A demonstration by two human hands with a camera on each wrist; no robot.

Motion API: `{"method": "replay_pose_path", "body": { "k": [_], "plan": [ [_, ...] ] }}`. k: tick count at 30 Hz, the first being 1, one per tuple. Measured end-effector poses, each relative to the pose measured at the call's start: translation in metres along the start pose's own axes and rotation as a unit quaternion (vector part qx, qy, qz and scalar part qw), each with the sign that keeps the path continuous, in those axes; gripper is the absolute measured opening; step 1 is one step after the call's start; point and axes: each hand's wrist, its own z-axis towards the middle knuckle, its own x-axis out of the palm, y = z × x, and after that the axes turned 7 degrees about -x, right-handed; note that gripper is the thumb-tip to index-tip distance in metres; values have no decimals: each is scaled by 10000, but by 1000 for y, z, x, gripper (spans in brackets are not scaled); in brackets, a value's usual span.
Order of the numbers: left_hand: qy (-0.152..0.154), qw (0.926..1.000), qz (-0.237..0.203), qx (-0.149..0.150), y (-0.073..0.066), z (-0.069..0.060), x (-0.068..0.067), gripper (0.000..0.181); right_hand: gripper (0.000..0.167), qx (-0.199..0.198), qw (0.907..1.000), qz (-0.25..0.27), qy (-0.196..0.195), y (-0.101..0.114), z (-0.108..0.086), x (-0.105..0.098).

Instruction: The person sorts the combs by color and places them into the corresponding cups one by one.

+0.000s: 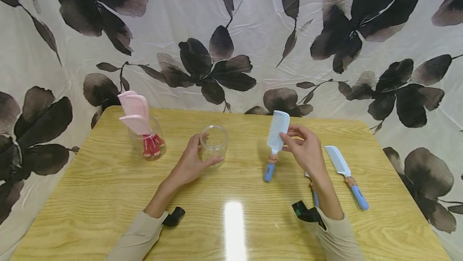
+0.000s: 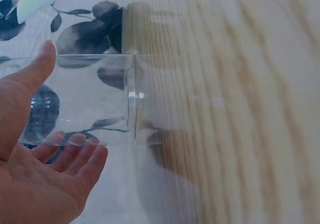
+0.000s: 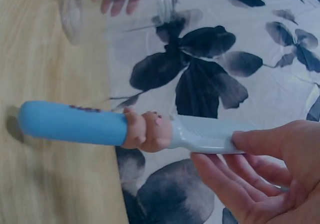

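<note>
My left hand (image 1: 191, 163) holds a clear glass jar (image 1: 214, 145) standing upright on the table, thumb on one side and fingers on the other. The left wrist view shows the jar (image 2: 95, 97) see-through, with nothing inside. To the right, my right hand (image 1: 305, 148) pinches a light blue comb (image 1: 277, 130) by its toothed part, between thumb and fingers. This comb is held nearly upright, handle down. Up close, its blue handle (image 3: 75, 125) has a small brown figure (image 3: 146, 130) at the neck; whether the handle's end touches the table, I cannot tell.
At the back left, a second clear jar (image 1: 158, 127) holds several pink combs (image 1: 139, 108) with red handles. Right of my right forearm lies another blue comb (image 1: 339, 161); one more comb (image 1: 316, 197) is partly hidden beneath that forearm. A flower-patterned cloth (image 1: 267, 44) hangs behind the table (image 1: 181, 229).
</note>
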Motion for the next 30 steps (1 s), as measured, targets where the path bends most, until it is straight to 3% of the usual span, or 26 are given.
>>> {"method": "replay_pose_path", "body": {
  "k": [14, 22, 30],
  "plan": [
    [-5, 10000, 36, 32, 0, 0, 0, 86, 32, -541, 9886, 1006, -985, 14, 11, 13],
    [-40, 9999, 70, 73, 1, 0, -1, 86, 27, -1034, 9669, 1770, -1516, 23, 18, 21],
    [-7, 10000, 64, 57, 2, 0, -1, 85, 25, -1471, 9471, 2085, -1948, 33, 23, 31]
  ]
}}
